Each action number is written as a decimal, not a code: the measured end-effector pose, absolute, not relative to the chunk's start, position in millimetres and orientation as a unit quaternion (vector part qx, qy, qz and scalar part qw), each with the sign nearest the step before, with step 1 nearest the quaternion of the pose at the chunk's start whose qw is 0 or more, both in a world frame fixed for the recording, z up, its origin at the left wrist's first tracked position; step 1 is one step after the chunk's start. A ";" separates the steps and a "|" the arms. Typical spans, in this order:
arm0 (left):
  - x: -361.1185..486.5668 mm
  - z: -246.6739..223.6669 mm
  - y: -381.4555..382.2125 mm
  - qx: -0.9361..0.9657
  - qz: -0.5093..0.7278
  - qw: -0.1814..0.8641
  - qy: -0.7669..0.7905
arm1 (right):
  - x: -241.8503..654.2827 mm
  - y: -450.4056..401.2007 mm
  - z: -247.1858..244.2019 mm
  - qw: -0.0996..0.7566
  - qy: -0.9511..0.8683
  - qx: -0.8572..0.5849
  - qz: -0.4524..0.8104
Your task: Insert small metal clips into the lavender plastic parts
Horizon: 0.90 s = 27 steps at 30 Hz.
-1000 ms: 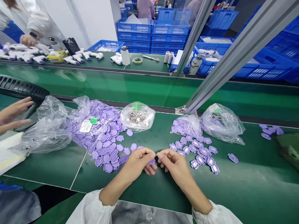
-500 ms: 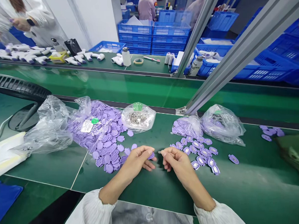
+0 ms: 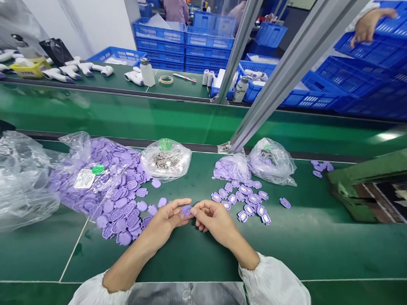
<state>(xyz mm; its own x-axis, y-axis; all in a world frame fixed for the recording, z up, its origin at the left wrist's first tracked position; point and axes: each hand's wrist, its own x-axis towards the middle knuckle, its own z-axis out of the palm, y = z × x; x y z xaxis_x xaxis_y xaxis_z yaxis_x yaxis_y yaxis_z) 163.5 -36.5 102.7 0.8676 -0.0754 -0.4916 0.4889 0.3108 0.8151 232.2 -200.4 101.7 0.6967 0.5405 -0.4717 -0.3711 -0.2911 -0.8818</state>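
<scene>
My left hand (image 3: pixel 167 221) holds a small purple plastic piece (image 3: pixel 186 210) between thumb and fingers, its recessed side turned up. The fingertips of my right hand (image 3: pixel 213 219) are pinched together at the right edge of that piece; the small metal piece seen in them earlier is now hidden. Left of my hands, similar purple pieces (image 3: pixel 118 207) spill in a heap from a clear plastic bag (image 3: pixel 77 148). A clear bag of small metal parts (image 3: pixel 167 162) lies beyond my hands. To the right, purple pieces with metal in their middles (image 3: pixel 252 198) lie scattered.
Two clear bags, one with purple pieces (image 3: pixel 232 167) and a fuller one (image 3: pixel 273 163), lie by the slanted metal post (image 3: pixel 260 107). A green machine (image 3: pixel 365 183) stands at the right. Across the divider are blue crates (image 3: pixel 162 32), white bottles and another person's hand (image 3: pixel 367 27).
My view has swung to the right. My right hand has come to the purple piece in my left hand, bringing the small metal piece to it. The purple piece now lies more openly in view.
</scene>
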 end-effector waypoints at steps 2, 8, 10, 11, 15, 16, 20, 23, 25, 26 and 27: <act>163.7 103.1 -36.3 0.556 -0.183 0.789 0.184 | 231.4 -199.4 100.6 0.589 -0.064 -0.709 0.382; 165.4 104.6 -38.8 0.561 -0.183 0.784 0.193 | 230.0 -195.7 98.4 0.588 -0.064 -0.717 0.368; 165.1 104.8 -39.6 0.561 -0.179 0.784 0.198 | 229.9 -195.1 98.9 0.590 -0.060 -0.714 0.372; 164.9 104.8 -39.8 0.561 -0.177 0.783 0.200 | 229.8 -195.0 99.2 0.591 -0.058 -0.712 0.375; 164.5 105.1 -40.3 0.563 -0.175 0.781 0.206 | 228.9 -194.1 98.3 0.583 -0.059 -0.718 0.376; 164.6 105.3 -40.4 0.562 -0.175 0.781 0.207 | 228.3 -193.7 97.3 0.577 -0.061 -0.725 0.370; 165.2 107.1 -41.6 0.566 -0.173 0.778 0.214 | 225.3 -192.4 92.4 0.553 -0.081 -0.763 0.326; 165.0 106.6 -43.4 0.568 -0.166 0.776 0.218 | 223.1 -192.4 91.1 0.544 -0.093 -0.778 0.300; 164.9 104.9 -45.0 0.566 -0.156 0.779 0.222 | 221.8 -192.6 91.3 0.541 -0.097 -0.784 0.289; 165.0 103.8 -45.8 0.565 -0.150 0.779 0.225 | 221.2 -192.5 91.4 0.539 -0.098 -0.786 0.285; 165.2 102.9 -46.6 0.564 -0.146 0.779 0.230 | 220.7 -192.4 91.2 0.539 -0.099 -0.788 0.281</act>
<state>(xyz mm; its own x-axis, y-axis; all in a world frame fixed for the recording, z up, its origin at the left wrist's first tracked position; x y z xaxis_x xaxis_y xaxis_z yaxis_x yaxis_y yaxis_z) 165.2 -46.6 102.9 0.8513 0.0320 -0.5237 0.4874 0.3211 0.8120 220.7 -192.4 91.2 0.8221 0.4591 -0.3368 -0.1471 -0.4001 -0.9046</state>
